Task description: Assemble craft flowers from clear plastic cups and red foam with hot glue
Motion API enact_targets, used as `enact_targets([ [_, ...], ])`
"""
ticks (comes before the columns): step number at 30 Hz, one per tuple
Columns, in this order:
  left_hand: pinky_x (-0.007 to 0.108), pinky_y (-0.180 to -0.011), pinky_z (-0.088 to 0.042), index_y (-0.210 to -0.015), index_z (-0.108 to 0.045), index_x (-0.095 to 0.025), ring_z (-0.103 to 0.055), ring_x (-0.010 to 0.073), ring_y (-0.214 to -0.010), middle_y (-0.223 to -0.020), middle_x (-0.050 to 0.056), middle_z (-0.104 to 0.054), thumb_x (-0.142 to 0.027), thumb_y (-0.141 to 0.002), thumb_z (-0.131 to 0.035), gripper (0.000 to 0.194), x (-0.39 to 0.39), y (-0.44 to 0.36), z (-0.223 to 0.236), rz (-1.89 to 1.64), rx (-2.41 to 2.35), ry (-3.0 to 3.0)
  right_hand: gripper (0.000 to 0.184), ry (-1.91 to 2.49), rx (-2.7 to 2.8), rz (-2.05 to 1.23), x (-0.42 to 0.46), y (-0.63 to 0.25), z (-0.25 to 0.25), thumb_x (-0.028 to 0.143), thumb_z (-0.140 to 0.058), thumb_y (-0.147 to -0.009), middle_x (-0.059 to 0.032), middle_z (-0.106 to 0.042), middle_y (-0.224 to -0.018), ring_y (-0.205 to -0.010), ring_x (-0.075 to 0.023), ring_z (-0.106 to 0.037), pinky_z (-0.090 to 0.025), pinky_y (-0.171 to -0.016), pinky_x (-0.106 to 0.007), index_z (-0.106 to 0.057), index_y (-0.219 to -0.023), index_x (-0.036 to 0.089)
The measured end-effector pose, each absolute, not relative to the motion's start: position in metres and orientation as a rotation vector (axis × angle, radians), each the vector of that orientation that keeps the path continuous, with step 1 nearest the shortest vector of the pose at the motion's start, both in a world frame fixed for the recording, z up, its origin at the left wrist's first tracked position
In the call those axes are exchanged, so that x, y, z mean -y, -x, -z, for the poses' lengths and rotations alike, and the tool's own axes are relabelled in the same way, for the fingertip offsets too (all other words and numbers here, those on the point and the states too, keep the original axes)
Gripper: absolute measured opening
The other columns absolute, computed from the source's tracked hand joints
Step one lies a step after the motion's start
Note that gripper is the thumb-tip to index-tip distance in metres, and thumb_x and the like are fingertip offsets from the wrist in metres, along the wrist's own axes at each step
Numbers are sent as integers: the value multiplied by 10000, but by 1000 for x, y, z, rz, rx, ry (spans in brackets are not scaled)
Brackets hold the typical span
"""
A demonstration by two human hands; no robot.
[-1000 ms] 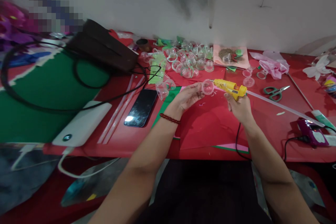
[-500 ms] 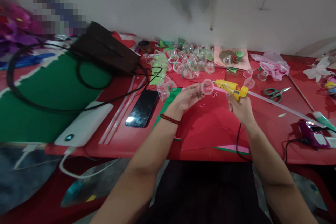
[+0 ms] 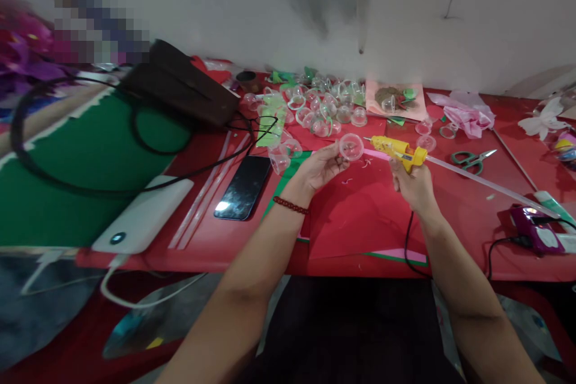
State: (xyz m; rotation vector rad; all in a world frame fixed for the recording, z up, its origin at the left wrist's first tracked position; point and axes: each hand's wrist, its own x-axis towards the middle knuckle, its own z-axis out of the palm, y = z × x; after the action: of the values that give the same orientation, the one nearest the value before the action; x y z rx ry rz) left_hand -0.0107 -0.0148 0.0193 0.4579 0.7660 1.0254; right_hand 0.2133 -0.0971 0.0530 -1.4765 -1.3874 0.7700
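My left hand (image 3: 324, 167) pinches a small clear plastic dome (image 3: 351, 147) with a round rim, its opening turned partly toward me. In my right hand (image 3: 413, 185) is a yellow hot glue gun (image 3: 398, 150), with the fingers wrapped round its handle. The nozzle points left at the dome, a small gap away from it. A long translucent glue stick (image 3: 488, 183) runs out of the gun's back to the right. Below both hands lie red paper sheets (image 3: 355, 216) with small pale scraps on them.
Many clear domes (image 3: 321, 111) are heaped at the back. Scissors (image 3: 470, 161), pink tissue (image 3: 472, 115) and a purple power adapter (image 3: 535, 231) are on the right. A phone (image 3: 243, 189), a white power bank (image 3: 143, 213) and a dark box (image 3: 184, 87) with looping cable are left.
The dome in my left hand has shifted slightly left and turned, away from the nozzle. The glue gun stays nearly in place, so the gap between them is wider.
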Motion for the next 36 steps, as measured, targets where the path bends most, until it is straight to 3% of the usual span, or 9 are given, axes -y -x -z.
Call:
enact_targets([
  [14, 260, -701, -599, -974, -755, -116, -652, 119, -678, -853, 74, -772, -117, -937, -685, 80, 13, 12, -19, -1039, -757, -420, 677, 1524, 1445, -752, 98, -213, -54, 855, -615, -861, 34, -491, -414, -396, -114, -490, -413, -456, -265, -518, -565, 254],
  [20, 282, -750, -589, -945, -764, -111, -633, 129, -678, -745, 52, -698, -143, -948, -702, 69, 12, 14, -23, -1066, -749, -384, 651, 1518, 1467, -755, 98, -213, -54, 812, -644, -870, 34, -494, -410, -395, -109, -486, -413, -452, -256, -525, -566, 248],
  [29, 256, -787, -591, -1219, -760, -155, -686, 112, -782, -1020, 63, -801, -86, -910, -753, 317, 11, 12, -23, -1180, -714, -375, 645, 1366, 1434, -850, 103, -206, -50, 846, -629, -860, 38, -507, -441, -403, -107, -471, -400, -435, -260, -554, -629, 249],
  [36, 249, -857, -580, -1147, -767, -175, -693, 99, -819, -986, 25, -785, -61, -840, -824, 333, 11, 10, -18, -1191, -645, -447, 717, 1401, 1489, -865, 108, -194, -53, 960, -598, -780, 31, -497, -433, -396, -125, -479, -404, -428, -285, -569, -631, 259],
])
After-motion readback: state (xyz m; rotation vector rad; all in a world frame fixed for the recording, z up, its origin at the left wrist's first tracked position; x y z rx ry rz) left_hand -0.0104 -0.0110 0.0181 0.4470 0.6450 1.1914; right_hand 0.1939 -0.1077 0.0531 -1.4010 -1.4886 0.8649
